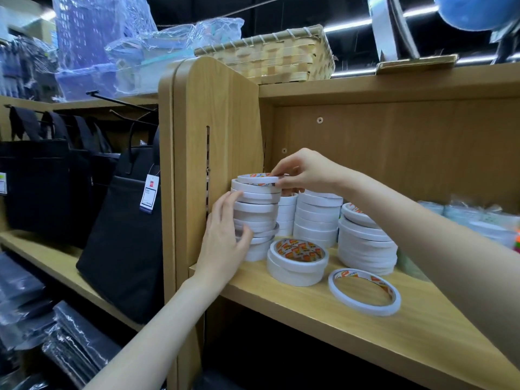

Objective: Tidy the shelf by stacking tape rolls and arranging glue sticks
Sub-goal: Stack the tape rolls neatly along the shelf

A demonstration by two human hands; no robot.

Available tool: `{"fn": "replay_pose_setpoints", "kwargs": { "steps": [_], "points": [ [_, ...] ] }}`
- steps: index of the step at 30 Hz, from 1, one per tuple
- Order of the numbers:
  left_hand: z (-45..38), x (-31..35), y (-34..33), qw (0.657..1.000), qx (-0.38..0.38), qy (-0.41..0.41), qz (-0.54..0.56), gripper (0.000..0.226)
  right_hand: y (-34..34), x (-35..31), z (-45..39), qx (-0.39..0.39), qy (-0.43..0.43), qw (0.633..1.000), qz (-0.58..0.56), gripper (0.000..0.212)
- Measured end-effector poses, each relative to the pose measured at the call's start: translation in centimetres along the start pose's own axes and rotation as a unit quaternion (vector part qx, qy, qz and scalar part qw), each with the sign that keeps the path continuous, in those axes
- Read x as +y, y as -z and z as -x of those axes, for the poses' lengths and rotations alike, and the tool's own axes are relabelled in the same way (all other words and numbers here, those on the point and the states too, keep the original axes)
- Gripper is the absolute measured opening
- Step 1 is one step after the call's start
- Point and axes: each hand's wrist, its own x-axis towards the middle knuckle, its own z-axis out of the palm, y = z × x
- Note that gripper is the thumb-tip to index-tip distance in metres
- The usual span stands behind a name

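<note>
Flanking perhaps five tape stacks, two hands steady one

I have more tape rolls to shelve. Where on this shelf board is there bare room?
Bare wood runs along the shelf board front, around the single thin roll, and right of it under the right forearm. The back left is crowded: the tall stack both hands tend, the other stacks behind, the short stack in front.

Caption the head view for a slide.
Right hand sets a tape roll atop the stack steadied by left hand.
</note>
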Motion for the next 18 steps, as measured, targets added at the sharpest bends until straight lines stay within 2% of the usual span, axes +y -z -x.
{"fn": "replay_pose_setpoints", "kwargs": {
  "steps": [5,7,9,11,14,18],
  "points": [
    [0.1,-0.2,-0.5,1.000,0.012,0.004,-0.027,0.061,-0.8,0.0,-0.5,-0.019,-0.007,0.997,0.070,0.016],
    [0.1,-0.2,-0.4,0.999,0.011,-0.001,-0.038,0.061,-1.0,-0.2,-0.4,0.045,0.000,0.997,0.060,0.017],
    [0.2,-0.2,-0.4,0.999,0.012,0.000,-0.035,0.061,-0.1,-0.6,0.5,0.128,-0.005,0.992,0.000,0.016],
    [0.2,-0.3,-0.4,0.999,0.014,0.003,-0.037,0.060,1.7,-0.5,2.4,0.159,-0.012,0.987,0.001,0.012],
    [0.2,-0.3,-0.5,0.999,0.018,0.002,-0.039,0.061,3.0,-0.1,6.5,0.075,-0.014,0.990,0.119,0.005],
    [0.3,-0.2,-0.7,0.999,0.018,0.008,-0.040,0.063,-0.5,0.7,9.7,-0.052,-0.005,0.978,0.201,0.016]
  ]
}}
